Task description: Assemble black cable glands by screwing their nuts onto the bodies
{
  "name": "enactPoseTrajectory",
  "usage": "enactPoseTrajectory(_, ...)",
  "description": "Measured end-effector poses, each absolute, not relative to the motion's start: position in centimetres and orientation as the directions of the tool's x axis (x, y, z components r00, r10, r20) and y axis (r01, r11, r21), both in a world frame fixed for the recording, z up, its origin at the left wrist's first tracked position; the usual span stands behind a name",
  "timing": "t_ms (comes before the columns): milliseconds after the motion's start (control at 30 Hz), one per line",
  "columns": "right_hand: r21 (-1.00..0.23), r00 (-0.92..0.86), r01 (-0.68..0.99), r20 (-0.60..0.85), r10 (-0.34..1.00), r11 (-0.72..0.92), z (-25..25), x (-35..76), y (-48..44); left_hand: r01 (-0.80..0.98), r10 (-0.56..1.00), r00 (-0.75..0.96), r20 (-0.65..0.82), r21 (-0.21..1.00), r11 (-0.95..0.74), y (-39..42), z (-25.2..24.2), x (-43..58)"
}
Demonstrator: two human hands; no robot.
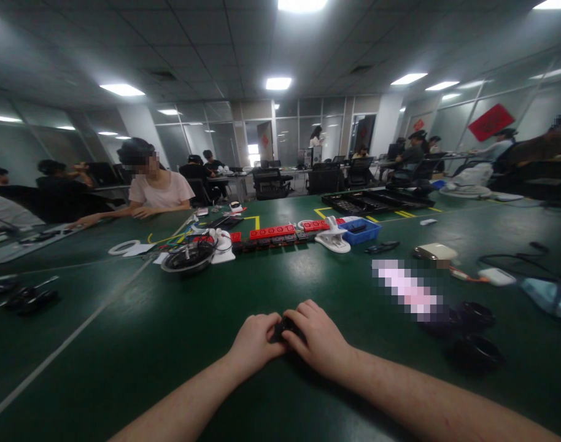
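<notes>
My left hand [254,339] and my right hand [318,336] rest together on the green table [137,331], close to its near edge. Both are curled around a small black object [287,327] held between them; most of it is hidden by my fingers, so I cannot name it.
Further back lie red and black trays [271,232], a blue bin [361,231], a white clamp-like tool [332,239], a round black part [188,256] and black parts [476,351] at right. A person in a pink shirt [158,191] sits at the far left; others work behind.
</notes>
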State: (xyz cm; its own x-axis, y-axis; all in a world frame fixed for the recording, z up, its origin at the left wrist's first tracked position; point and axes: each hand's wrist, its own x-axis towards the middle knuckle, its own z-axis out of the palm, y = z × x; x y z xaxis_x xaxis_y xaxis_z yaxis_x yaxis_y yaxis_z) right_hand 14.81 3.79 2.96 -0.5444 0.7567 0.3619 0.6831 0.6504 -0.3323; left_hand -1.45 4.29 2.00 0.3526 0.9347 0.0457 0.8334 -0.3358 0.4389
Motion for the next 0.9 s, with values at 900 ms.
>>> enactPoseTrajectory(900, -0.333, -0.61, 0.543, 0.475, 0.635, 0.771, 3.1, 14.8, 2.9, 0.8, 0.913, 0.394, 0.106, 0.45, -0.397, 4.7, 0.8, -1.9)
